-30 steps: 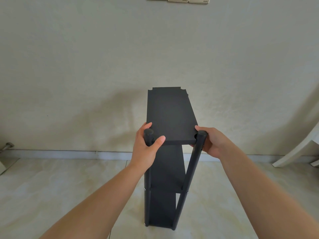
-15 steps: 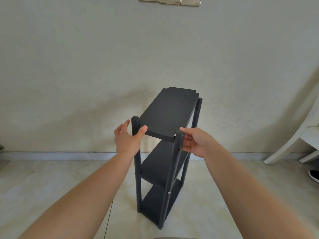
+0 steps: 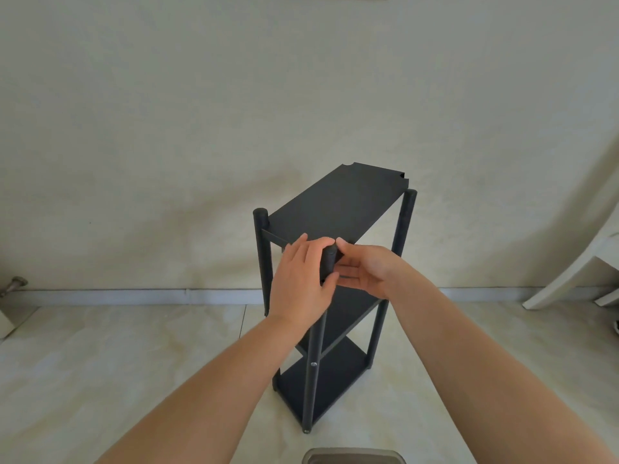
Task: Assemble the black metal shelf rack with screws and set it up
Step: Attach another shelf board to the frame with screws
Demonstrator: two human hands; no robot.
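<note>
The black metal shelf rack [image 3: 338, 202] stands upright on the tiled floor, turned at an angle to the wall, with three shelves and round posts at the corners. My left hand [image 3: 299, 279] wraps around the top of the nearest post, fingers over the cap and thumb at its side. My right hand [image 3: 365, 271] holds the same post from the right, thumb on top and fingers underneath. A silver screw head [image 3: 313, 364] shows lower down on that post. The post at the far left corner is not visible.
A plain wall with a skirting board runs behind the rack. A white plastic chair [image 3: 579, 262] stands at the right edge. A metal pipe fitting [image 3: 13, 284] sits at the wall on the left. A grey rim [image 3: 353, 456] shows at the bottom edge.
The rack has been rotated further, so its near corner post faces me. My left hand moved off the left post and now both hands grip the same near post.
</note>
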